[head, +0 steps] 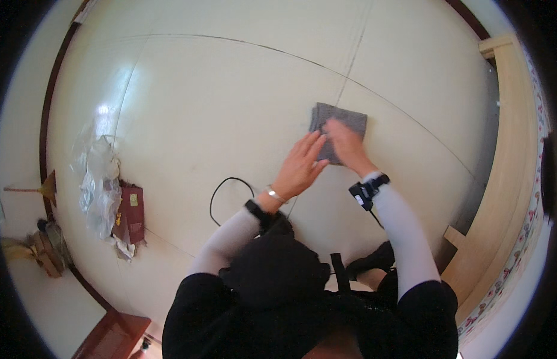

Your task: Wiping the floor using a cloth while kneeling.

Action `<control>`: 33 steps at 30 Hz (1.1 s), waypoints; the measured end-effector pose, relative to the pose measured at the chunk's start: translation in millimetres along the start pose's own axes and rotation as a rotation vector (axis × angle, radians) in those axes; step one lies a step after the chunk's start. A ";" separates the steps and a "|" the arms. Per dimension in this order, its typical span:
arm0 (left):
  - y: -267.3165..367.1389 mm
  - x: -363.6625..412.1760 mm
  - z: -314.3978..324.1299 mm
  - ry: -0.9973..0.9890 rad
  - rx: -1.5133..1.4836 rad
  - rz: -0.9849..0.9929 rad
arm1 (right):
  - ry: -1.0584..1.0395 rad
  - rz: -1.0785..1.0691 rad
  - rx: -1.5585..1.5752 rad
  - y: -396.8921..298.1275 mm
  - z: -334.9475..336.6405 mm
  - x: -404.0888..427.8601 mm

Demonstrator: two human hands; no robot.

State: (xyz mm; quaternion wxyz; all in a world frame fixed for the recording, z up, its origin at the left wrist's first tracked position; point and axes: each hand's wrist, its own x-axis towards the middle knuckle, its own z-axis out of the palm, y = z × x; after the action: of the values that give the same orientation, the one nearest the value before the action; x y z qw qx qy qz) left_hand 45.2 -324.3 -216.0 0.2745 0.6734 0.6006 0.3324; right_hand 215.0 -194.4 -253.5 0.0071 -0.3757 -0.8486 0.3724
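Observation:
A folded grey cloth (352,116) lies flat on the pale tiled floor (206,112) in front of me. Over its right and middle part is my right hand (348,143), slightly blurred, its fingers pointing up and to the left. My left hand (301,164) reaches to the lower left edge of the cloth, with fingers extended and the thumb apart. Neither hand grips the cloth. Whether the palms press on it or hover just above cannot be told. Part of the cloth is hidden beneath the hands.
A wooden bed frame (485,220) runs along the right side. Crumpled clear plastic (98,184) and a dark red printed bag (132,213) lie on the left. A black cable (211,197) loops beside my left forearm. A broom head (48,189) is by the left wall.

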 end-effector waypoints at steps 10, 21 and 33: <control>-51.1 31.0 71.6 -0.046 0.356 0.085 | 0.409 0.683 -0.429 95.9 21.2 -157.2; -95.2 -18.1 19.7 0.112 0.352 -0.121 | 0.173 0.914 -0.241 98.6 44.7 -133.7; -199.2 -196.7 -110.5 0.388 0.653 -0.701 | 0.141 0.995 -0.251 97.4 41.8 -128.2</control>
State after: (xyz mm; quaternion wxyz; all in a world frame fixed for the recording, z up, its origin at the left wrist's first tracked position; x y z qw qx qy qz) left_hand -176.9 -497.1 -322.9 0.0283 0.4083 0.9024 0.1343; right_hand 356.3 -260.1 -311.5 -0.1590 -0.7557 -0.6030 0.1999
